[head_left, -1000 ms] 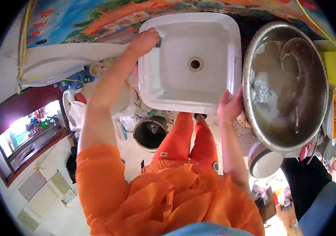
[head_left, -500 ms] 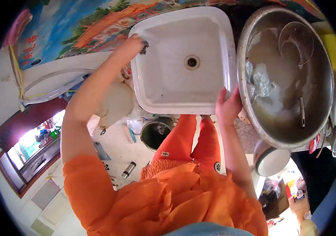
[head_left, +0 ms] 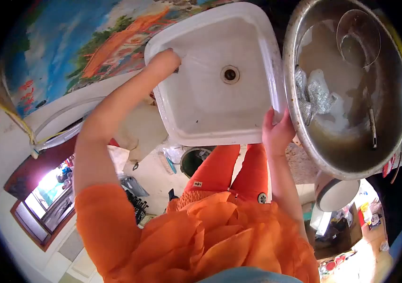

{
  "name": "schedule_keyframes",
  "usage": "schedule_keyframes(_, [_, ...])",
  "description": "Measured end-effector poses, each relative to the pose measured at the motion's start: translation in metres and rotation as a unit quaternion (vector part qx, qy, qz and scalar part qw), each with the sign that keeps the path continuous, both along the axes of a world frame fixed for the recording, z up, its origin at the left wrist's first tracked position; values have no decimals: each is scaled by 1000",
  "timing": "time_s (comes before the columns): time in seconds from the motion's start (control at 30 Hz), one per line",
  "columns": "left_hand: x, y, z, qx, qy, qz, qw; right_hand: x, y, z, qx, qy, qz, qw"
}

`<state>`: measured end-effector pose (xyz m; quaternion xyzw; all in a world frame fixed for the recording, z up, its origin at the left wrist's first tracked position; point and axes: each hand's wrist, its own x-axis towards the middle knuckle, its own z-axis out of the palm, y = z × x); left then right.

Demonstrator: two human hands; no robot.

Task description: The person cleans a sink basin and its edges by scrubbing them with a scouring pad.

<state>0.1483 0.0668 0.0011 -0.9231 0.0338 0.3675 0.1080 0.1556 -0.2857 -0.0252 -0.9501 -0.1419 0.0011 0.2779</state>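
A white square sink basin [head_left: 210, 106] with a round drain hole lies in front of me. My left hand [head_left: 165, 62] is closed at the basin's upper left inner wall, over a dark scrubber [head_left: 176, 70] of which only a small edge shows. With thumb and fingers, my right hand [head_left: 278, 131] grips the basin's lower right corner. Just right of it stands a large oval metal tub [head_left: 321, 162] of murky water, holding a silvery mesh cloth [head_left: 319, 94], a clear round bowl [head_left: 359, 37] and a thin metal-tipped handle [head_left: 372, 127].
A dark bucket [head_left: 192, 162] and a blue brush [head_left: 169, 163] are on the floor beyond my legs. Below the tub is a white round container [head_left: 336, 192]. A painted picture [head_left: 111, 42] runs along the back wall. A hose [head_left: 64, 113] curves at the left.
My left hand has moved along the basin's left side, from the rim onto the inner wall. The basin appears more tilted as the view turned. My right hand keeps its hold.
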Motion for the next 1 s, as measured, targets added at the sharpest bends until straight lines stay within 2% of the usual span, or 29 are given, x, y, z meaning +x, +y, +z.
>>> schedule_keyframes(0.07, [-8, 11, -61, -7, -1, -65, 998, 3, 0, 2, 21, -16, 2, 1000])
schedule_keyframes(0.17, [-18, -4, -92, -35, -125, -15, 991, -1, 0, 7, 29, -3, -14, 999])
schedule_keyframes(0.23, [-41, -12, -81, -117, -51, -5, 992, -2, 2, 5, 4, 16, -25, 1000])
schedule_keyframes(0.33, [-85, -41, -32, -220, 97, 38, 970, -1, -1, -2, -11, -40, -13, 999])
schedule_keyframes(0.43, [-105, -38, -26, -246, 78, 37, 966, -4, 3, 4, -10, -8, -33, 999])
schedule_keyframes(0.5, [-62, -14, -35, -181, -15, 76, 980, -2, 5, 6, -9, 19, -44, 999])
schedule_keyframes(0.53, [-49, -6, -37, -149, -59, 98, 982, -2, 0, -3, -27, 16, -26, 999])
schedule_keyframes(0.63, [-61, -7, -24, -127, -96, 63, 985, 0, 2, -1, 1, -50, -17, 999])
schedule_keyframes(0.67, [-78, -24, -7, -163, -46, -2, 985, -2, 1, 2, -4, -12, -20, 1000])
schedule_keyframes(0.73, [-129, -63, 1, -224, -47, 53, 972, -1, 3, 6, -7, 55, -27, 998])
schedule_keyframes(0.83, [-134, -85, 28, -206, -23, 83, 975, 1, 6, 15, -58, -12, 16, 998])
schedule_keyframes(0.87, [-130, -85, 34, -215, -12, 116, 970, 1, 9, 24, -102, 19, 29, 994])
schedule_keyframes(0.9, [-133, -86, 33, -222, -77, 149, 961, -5, 18, 37, 99, 133, -5, 986])
schedule_keyframes(0.93, [-138, -88, 32, -227, -140, 182, 946, -17, 32, 54, 292, 245, -37, 924])
schedule_keyframes(0.97, [-144, -90, 31, -231, -201, 215, 927, -29, 44, 59, 303, 219, 42, 927])
schedule_keyframes(1.0, [-148, -91, 32, -245, -206, 269, 908, -42, 56, 64, 317, 194, 120, 921])
